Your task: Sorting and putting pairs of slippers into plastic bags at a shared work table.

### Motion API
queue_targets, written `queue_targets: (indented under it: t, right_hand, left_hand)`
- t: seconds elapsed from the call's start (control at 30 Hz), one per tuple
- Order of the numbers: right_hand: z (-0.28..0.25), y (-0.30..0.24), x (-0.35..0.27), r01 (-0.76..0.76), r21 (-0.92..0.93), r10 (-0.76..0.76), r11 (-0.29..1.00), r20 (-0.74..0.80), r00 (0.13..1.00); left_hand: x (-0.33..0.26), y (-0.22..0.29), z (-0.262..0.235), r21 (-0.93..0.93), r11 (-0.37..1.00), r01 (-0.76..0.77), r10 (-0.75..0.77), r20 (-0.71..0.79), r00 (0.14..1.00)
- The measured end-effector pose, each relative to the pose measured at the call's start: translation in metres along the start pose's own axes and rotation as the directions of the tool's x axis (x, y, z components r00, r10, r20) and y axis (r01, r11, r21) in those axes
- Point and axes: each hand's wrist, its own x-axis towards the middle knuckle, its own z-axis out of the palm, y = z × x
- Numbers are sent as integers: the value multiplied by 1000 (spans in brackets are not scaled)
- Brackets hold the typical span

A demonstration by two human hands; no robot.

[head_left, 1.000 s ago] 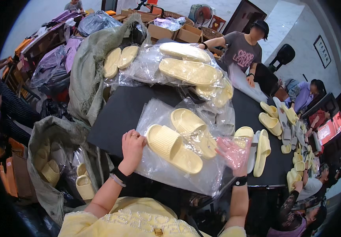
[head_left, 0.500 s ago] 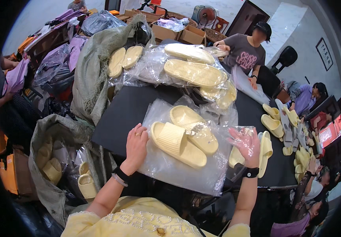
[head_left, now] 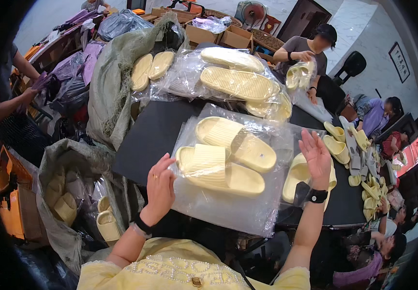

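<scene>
A pair of pale yellow slippers point(head_left: 221, 169) lies side by side under clear film, on a stack of flat clear plastic bags point(head_left: 228, 212) at the front of the black table. At the left edge of that bag is my left hand point(head_left: 160, 182), a ring on one finger, its fingers loosely bent and not visibly gripping. My right hand point(head_left: 317, 162) is raised past the bag's right end, fingers stretched out and palm turned inward, holding nothing. Just beneath it rest loose yellow slippers point(head_left: 296, 180), partly hidden by the hand and wrist.
Bagged yellow slippers point(head_left: 240, 86) are heaped at the table's far side. Loose yellow and grey slippers point(head_left: 351, 154) pile up at the right. An open woven sack point(head_left: 81, 193) with slippers stands at left. Across the table a co-worker point(head_left: 306, 53) holds a bagged pair.
The slippers have turned and lie more nearly parallel, film over them. My right hand has come out from behind the film and risen. The co-worker opposite has lifted a bagged pair.
</scene>
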Motion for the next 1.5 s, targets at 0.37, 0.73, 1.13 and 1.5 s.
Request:
queue_targets:
  t: [0.37, 0.73, 1.13, 1.5]
  right_hand:
    - [-81, 42, -43, -311, 403, 304, 861, 84, 949]
    - [-73, 91, -64, -391, -873, 255, 290, -324, 911]
    - [-151, 82, -78, 70, -708, -121, -703, 216, 969]
    - [-95, 55, -45, 94, -963, -121, -253, 128, 984]
  left_hand:
    - [-25, 16, -10, -134, 973, 189, -168, 159, 973]
    - [-21, -6, 45, -30, 986, 161, -140, 360, 922]
    - [-23, -10, 43, 51, 993, 108, -119, 430, 895]
    - [-25, -12, 44, 55, 993, 101, -115, 425, 898]
